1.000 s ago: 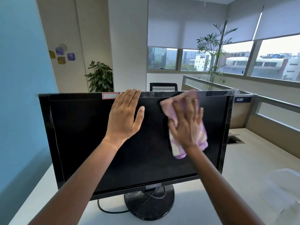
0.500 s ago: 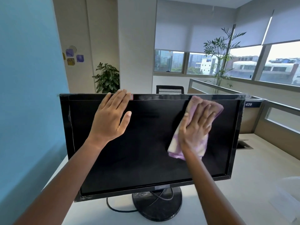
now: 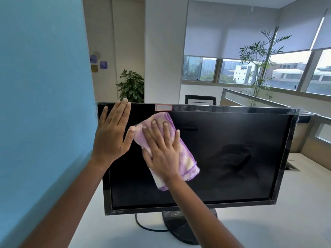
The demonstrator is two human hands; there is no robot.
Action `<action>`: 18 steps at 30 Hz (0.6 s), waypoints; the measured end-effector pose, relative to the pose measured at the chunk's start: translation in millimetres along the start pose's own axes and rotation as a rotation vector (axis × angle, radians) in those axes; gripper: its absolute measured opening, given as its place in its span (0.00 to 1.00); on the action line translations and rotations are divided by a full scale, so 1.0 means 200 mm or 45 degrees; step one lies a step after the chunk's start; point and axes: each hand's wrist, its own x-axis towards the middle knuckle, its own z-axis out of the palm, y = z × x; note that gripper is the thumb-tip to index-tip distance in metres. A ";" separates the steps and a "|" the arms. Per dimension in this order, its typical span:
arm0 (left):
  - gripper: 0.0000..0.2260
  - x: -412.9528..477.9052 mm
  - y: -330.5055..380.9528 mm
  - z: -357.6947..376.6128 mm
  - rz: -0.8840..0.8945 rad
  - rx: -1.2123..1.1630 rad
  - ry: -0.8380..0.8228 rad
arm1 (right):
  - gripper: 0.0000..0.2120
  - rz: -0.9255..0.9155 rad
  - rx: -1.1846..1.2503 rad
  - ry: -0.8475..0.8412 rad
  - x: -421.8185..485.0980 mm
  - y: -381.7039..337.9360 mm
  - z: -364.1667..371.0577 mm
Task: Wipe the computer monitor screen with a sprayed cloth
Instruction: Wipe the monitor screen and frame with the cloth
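Since my spread right hand (image 3: pixel 163 151) swept the cloth (image 3: pixel 187 158) left to my flat left hand (image 3: pixel 111 135), the upper screen (image 3: pixel 232 158) seems wiped.

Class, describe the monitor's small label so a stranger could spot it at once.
Find the black monitor on the desk. Along its top bezel, just above the purple cloth, sits the label: a small white rectangle edged in pink, pale against the black frame.
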 end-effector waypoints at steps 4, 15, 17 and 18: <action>0.27 -0.09 -0.05 0.03 -0.096 -0.038 0.016 | 0.27 0.069 -0.088 -0.001 -0.05 0.24 -0.04; 0.29 -0.29 -0.08 0.11 -0.373 -0.419 0.017 | 0.32 1.432 0.288 0.266 -0.19 0.55 -0.14; 0.28 -0.32 -0.09 0.12 -0.403 -0.534 0.025 | 0.30 1.531 0.345 0.326 -0.18 0.45 -0.12; 0.27 -0.33 -0.09 0.13 -0.414 -0.599 0.028 | 0.31 1.530 0.359 0.311 -0.17 0.39 -0.11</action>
